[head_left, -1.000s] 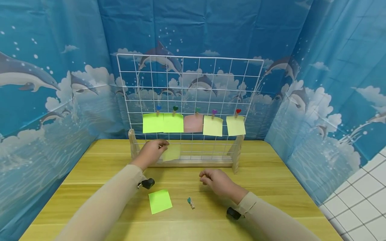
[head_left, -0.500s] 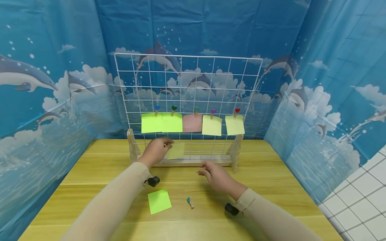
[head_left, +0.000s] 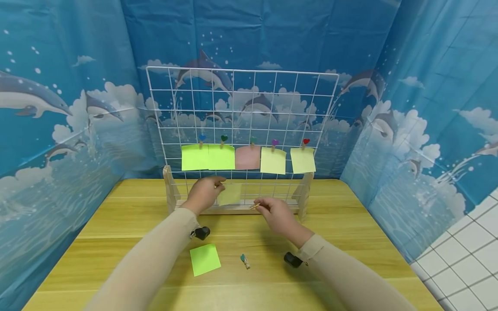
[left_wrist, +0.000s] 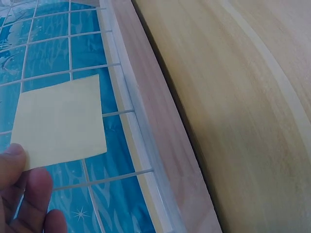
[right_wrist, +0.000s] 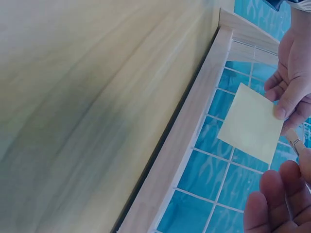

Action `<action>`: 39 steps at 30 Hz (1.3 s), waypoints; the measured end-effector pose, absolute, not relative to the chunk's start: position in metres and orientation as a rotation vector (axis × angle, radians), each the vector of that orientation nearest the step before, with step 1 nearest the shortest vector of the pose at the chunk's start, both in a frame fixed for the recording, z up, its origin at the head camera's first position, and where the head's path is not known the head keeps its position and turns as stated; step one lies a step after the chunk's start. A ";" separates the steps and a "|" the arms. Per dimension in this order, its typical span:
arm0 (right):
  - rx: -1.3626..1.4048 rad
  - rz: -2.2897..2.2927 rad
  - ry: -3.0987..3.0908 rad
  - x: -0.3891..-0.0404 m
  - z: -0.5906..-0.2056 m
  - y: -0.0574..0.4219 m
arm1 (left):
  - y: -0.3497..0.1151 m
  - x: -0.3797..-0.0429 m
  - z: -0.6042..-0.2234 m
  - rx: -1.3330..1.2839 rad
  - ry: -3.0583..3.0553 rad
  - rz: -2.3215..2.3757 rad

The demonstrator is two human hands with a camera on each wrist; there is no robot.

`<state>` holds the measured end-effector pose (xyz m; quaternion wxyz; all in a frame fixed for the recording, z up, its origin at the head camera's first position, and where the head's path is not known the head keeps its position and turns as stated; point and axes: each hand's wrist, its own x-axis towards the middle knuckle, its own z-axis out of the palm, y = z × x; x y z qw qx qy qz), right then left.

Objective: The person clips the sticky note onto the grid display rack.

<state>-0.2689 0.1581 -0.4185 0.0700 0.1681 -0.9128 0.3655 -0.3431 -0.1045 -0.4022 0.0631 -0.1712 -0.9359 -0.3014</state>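
My left hand (head_left: pixel 204 194) pinches a pale yellow sticky note (head_left: pixel 230 194) by its edge, in front of the lower part of a white wire grid panel (head_left: pixel 241 70). In the left wrist view the thumb (left_wrist: pixel 13 158) lies over the note's corner. Just right of the note, my right hand (head_left: pixel 277 214) holds a small wooden clothespin (head_left: pixel 254 206) between thumb and fingers. The right wrist view shows that clothespin close to the left hand's fingers, apart from the note's face. Higher on the grid hangs a row of several notes, among them a pink one (head_left: pixel 247 158), under heart-topped clothespins.
A bright green sticky note (head_left: pixel 205 259) lies on the wooden table (head_left: pixel 155 268). To its right is a clothespin with a teal heart (head_left: pixel 245 261). The grid stands in a wooden base (head_left: pixel 249 210), with a dolphin-print curtain (head_left: pixel 249 34) behind.
My left hand has shifted right with the yellow note. My right hand has risen forward to the grid's base, nearer the note, and the clothespin in its fingers has come into sight.
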 end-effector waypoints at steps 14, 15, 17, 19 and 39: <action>0.466 1.122 -2.735 -0.285 -0.410 0.149 | -0.098 -0.346 -0.405 -0.417 -2.846 -0.918; 0.461 1.116 -2.733 -0.287 -0.410 0.148 | -0.097 -0.347 -0.405 -0.411 -2.845 -0.920; 0.456 1.101 -2.725 -0.290 -0.410 0.146 | -0.097 -0.346 -0.405 -0.403 -2.844 -0.927; 0.451 1.099 -2.718 -0.293 -0.410 0.144 | -0.096 -0.346 -0.405 -0.392 -2.841 -0.937; 0.328 1.046 -2.720 -0.330 -0.410 0.122 | -0.092 -0.348 -0.407 -0.289 -2.841 -0.977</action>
